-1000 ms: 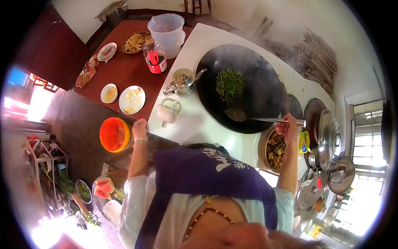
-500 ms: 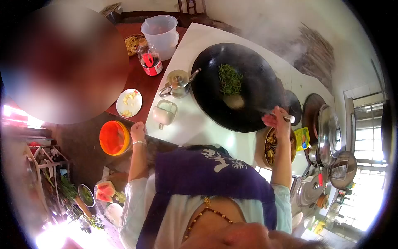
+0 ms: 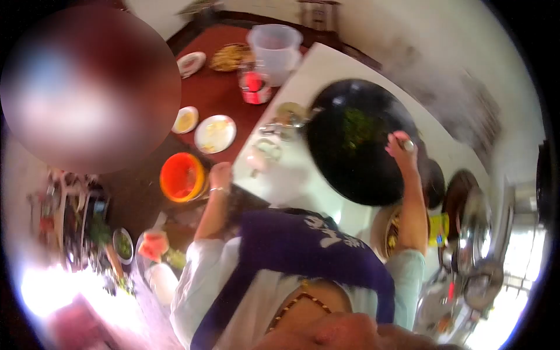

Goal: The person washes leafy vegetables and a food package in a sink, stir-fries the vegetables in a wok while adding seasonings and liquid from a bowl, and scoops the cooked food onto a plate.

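Note:
My right hand (image 3: 401, 146) is closed around the pale handle (image 3: 408, 145) of a spatula, over the right side of a large black wok (image 3: 326, 154). Blur and the dark wok hide the spatula's head. Chopped green vegetables (image 3: 359, 128) lie in the wok, with steam rising. My left hand (image 3: 220, 175), a bracelet on its wrist, hangs loosely curled by the near-left corner of the white counter (image 3: 280, 181). Nothing shows in it. An orange bucket (image 3: 199, 185) stands just left of that hand.
On the counter are a metal kettle (image 3: 290, 116), a white cup (image 3: 256, 158) and a bowl of food (image 3: 392, 233) under my right forearm. The red table (image 3: 204, 96) holds plates, a red-labelled jar (image 3: 255, 87) and a clear plastic jug (image 3: 274, 55). Pot lids (image 3: 475, 224) stand at right.
The view has swung, so everything sits further right. My right hand with the spatula has moved up and further over the wok; the greens look more spread. My left hand stays near the counter corner.

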### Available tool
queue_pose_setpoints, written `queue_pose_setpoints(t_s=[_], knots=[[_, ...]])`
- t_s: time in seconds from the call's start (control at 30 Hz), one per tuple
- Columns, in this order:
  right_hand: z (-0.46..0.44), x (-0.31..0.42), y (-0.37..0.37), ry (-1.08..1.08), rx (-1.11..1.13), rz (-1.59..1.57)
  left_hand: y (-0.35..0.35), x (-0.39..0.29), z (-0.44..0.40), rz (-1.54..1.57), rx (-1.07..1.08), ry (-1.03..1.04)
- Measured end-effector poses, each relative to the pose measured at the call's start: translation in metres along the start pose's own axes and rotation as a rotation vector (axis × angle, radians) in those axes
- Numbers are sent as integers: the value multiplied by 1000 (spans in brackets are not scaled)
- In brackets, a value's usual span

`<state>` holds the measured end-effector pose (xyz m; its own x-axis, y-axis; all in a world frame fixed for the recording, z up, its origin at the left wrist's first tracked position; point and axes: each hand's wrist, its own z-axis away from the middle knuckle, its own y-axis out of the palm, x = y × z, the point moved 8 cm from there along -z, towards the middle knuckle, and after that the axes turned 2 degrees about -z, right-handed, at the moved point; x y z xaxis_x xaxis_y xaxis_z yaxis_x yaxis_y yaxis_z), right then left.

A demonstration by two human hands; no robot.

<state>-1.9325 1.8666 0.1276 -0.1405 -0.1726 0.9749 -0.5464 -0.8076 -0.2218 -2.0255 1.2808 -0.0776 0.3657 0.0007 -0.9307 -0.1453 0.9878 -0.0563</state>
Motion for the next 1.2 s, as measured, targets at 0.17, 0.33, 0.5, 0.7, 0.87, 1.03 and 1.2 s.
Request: queue_pose_setpoints(t_s=[0.17,0.33,0.5,0.7,0.87,1.03,1.2], knots=[[19,7,80,-480,488,527,-4,2,-8,-65,-1,96],[98,-2,103,-669,832,1348,-7,1,-1,-3,-46,18],[148,22,92,-457,826,1278,-16,10,5,103,-99,-26],[188,-16,122,-609,927,1267,-18,-2,54,188,9,-105],[213,-28,125,-629,1080,1105,-20,-8,169,232,16,-91],[220,-34,124,-342,1149,1064,-40,18,309,112,59,-114],[299,15,179,-859,1069,1107,-97,70,414,127,-65,-159]])
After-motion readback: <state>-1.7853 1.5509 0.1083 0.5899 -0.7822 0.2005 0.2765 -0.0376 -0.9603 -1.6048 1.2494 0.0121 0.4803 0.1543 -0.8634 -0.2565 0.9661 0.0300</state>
